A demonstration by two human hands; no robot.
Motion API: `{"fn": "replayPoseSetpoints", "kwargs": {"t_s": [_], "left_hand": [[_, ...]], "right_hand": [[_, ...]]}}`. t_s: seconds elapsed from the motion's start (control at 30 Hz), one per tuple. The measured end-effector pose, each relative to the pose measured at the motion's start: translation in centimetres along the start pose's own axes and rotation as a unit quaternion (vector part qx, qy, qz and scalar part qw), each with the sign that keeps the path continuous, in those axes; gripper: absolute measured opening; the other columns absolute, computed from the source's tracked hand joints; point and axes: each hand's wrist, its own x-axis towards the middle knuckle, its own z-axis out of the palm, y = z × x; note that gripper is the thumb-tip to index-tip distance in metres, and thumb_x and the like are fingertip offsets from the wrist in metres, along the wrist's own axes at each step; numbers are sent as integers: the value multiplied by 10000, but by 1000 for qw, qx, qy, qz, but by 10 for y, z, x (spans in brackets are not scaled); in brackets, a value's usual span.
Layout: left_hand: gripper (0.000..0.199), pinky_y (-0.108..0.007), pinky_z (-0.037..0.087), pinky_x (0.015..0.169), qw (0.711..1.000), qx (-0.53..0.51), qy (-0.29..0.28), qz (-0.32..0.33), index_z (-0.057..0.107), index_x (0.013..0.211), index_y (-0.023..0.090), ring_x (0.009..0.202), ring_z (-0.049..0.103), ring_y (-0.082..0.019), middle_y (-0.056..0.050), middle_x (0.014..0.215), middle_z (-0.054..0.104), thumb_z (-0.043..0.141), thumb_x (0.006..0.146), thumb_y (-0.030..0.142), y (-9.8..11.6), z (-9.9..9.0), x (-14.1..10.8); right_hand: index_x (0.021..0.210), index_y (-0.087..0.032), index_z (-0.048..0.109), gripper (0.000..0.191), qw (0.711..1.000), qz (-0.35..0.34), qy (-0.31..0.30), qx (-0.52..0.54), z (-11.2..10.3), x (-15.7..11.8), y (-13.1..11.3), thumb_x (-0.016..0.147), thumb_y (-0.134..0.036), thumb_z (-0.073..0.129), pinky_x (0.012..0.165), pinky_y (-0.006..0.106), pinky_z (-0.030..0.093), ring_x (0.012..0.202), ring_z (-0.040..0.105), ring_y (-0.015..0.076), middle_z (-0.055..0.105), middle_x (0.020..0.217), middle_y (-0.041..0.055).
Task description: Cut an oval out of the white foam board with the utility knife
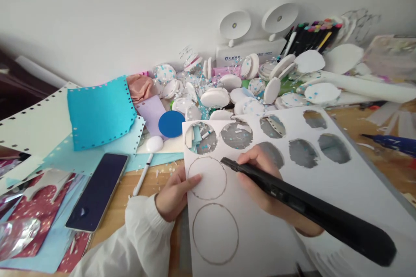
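A white foam board [276,225] lies at an angle in front of me, with several ragged round holes at its far side. Two circles are drawn on it, an upper circle [207,178] and a lower circle [216,233]. My left hand [175,192] grips the board's left edge, thumb on top inside the upper circle and the other fingers hidden below. My right hand [260,177] is closed around a long black utility knife [312,207]. The knife's tip is by the upper right of the upper circle; whether it touches the board I cannot tell.
Many white foam discs [214,98] with blue flecks are heaped behind the board. A phone [97,192], a white pen [143,175] and coloured sheets [100,112] lie left. At the back stand a two-headed lamp [250,52] and markers [312,37]. A blue pen [393,143] lies right.
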Motion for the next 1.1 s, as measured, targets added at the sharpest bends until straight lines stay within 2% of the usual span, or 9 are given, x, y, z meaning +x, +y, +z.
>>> {"fn": "replayPoseSetpoints", "kwargs": {"t_s": [0.17,0.33,0.57,0.93,1.1], "left_hand": [[382,-320,573,757,1000,6,-9,-2,648,1096,121,948,711,-283,-127,987,753,763,752,241,1,1,0],[349,-315,573,742,1000,2,-18,0,666,1079,128,939,715,-284,-122,962,759,757,760,238,0,2,0],[344,-324,572,750,1000,2,-16,6,672,1072,124,933,716,-289,-125,960,760,758,761,243,-2,2,-1],[413,-308,574,714,1000,-5,20,13,654,1074,124,902,722,-283,-117,933,764,802,710,249,-4,4,0],[373,-297,574,673,1000,-5,14,13,666,1031,113,864,729,-282,-121,895,766,798,712,253,-4,4,0]], "right_hand": [[950,-271,429,148,998,-40,-23,-46,1,-4,6,864,-192,519,486,258,379,523,449,127,477,681,-43],[989,-273,450,217,995,-85,-25,-53,4,-4,11,831,-138,511,516,247,390,543,461,113,496,721,-44],[965,-261,452,211,988,-114,-19,-105,7,1,8,814,-118,483,514,220,382,538,463,98,488,706,-51],[940,-255,468,205,985,-117,-11,-128,11,4,7,801,-103,470,538,216,417,588,526,106,542,737,-32],[909,-243,466,164,988,-80,-37,-128,9,5,4,810,-113,461,507,220,389,545,494,102,514,674,-46]]}}
